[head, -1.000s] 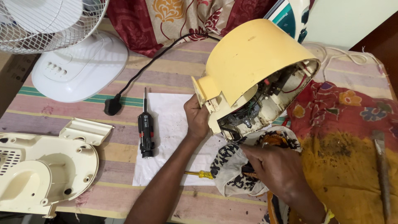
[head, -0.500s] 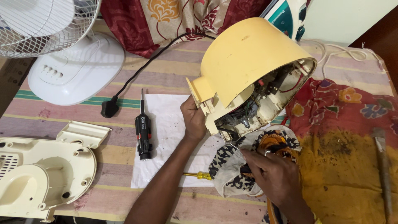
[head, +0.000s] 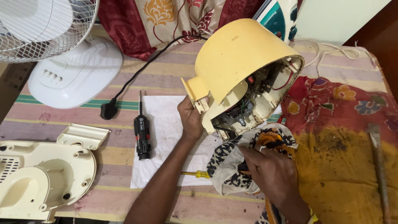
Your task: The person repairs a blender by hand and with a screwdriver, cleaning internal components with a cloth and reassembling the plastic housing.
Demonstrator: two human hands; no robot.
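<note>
Left hand [head: 191,118]: fingers closed on lower edge of yellow appliance housing [head: 236,66], holding it tilted above white paper sheet [head: 163,137], open underside with wiring facing right
Right hand [head: 271,172]: fingers curled narrow, pressing patterned cloth [head: 232,166] just below housing opening
Black screwdriver [head: 141,130] on paper, left of left hand
Cream base cover [head: 41,174] well apart at table's left edge

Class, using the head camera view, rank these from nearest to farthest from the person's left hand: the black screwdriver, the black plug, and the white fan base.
From the left hand:
1. Black screwdriver, just to its left on the white paper.
2. Black plug, further left on the striped cloth.
3. White fan base, farthest, at upper left.
</note>
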